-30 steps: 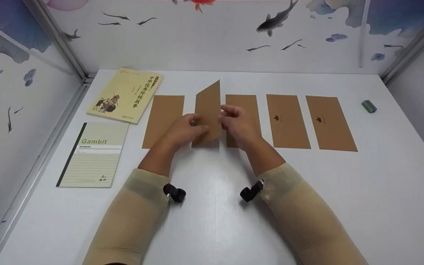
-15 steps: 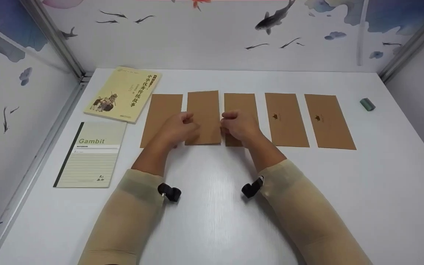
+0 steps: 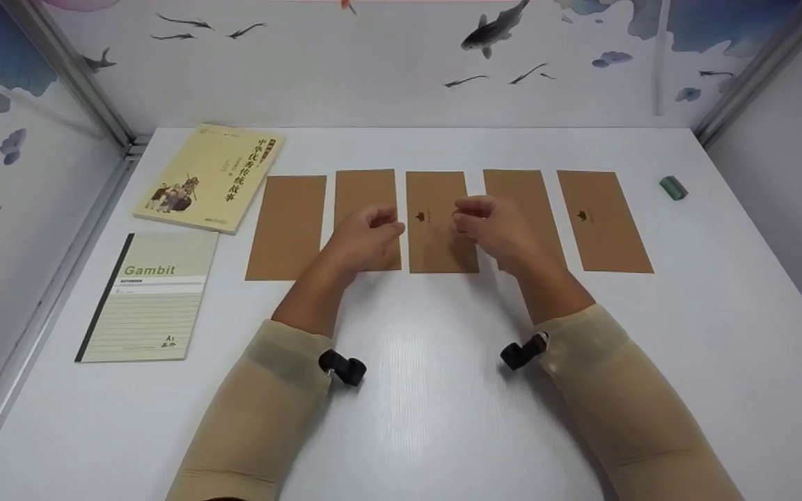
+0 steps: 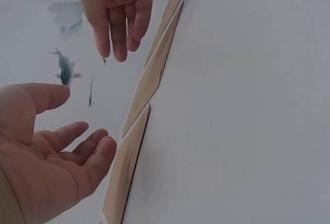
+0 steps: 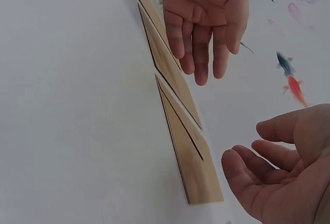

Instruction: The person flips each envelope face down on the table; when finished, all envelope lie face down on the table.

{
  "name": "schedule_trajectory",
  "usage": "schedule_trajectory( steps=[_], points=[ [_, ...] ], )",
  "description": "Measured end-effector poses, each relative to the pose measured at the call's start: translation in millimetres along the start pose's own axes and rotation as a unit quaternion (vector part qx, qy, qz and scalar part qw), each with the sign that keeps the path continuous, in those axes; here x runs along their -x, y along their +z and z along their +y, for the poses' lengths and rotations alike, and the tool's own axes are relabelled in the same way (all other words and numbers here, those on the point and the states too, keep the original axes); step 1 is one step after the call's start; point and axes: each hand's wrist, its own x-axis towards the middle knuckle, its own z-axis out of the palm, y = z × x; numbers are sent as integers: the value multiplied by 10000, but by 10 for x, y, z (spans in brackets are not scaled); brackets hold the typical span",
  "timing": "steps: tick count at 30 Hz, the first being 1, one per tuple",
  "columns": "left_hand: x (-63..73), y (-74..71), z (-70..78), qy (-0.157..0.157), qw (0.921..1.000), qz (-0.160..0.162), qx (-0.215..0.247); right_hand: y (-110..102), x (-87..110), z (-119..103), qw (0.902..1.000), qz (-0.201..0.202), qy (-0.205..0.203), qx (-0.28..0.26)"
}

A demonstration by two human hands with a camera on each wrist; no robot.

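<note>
Several brown kraft-paper cards lie flat in a row. Over the second card from the left [image 3: 365,188] hovers my left hand [image 3: 363,240], its fingers loosely bent and holding nothing. My right hand [image 3: 505,229] is between the middle card [image 3: 437,247] and the fourth card [image 3: 516,184], partly covering the fourth. Nothing is in its relaxed fingers. A small dark crown marks the middle card; another is on the rightmost card [image 3: 606,240]. The leftmost card [image 3: 286,223] is plain. Both wrist views show the palms facing each other, apart from the cards.
A yellow book [image 3: 209,177] lies at the back left, a Gambit notebook [image 3: 150,296] in front of it. At the right sits a small dark green object [image 3: 673,188]. Printed walls enclose the back and sides of the white table [image 3: 415,410].
The second card stood tilted up between both hands, then went down flat and was let go. Both hands have since moved right, uncovering the middle card's crown; the head view shifted too.
</note>
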Motion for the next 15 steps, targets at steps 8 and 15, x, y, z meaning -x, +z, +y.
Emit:
schedule_trajectory(
  steps=[8, 15],
  points=[
    [-29, 141, 64, 92, 9996, -80, 248, -242, -47, 107, 10000, 21, 9, -38],
    [-58, 250, 94, -155, 9995, -174, 230, -322, -46, 197, 9989, -77, 258, -383]
  ],
)
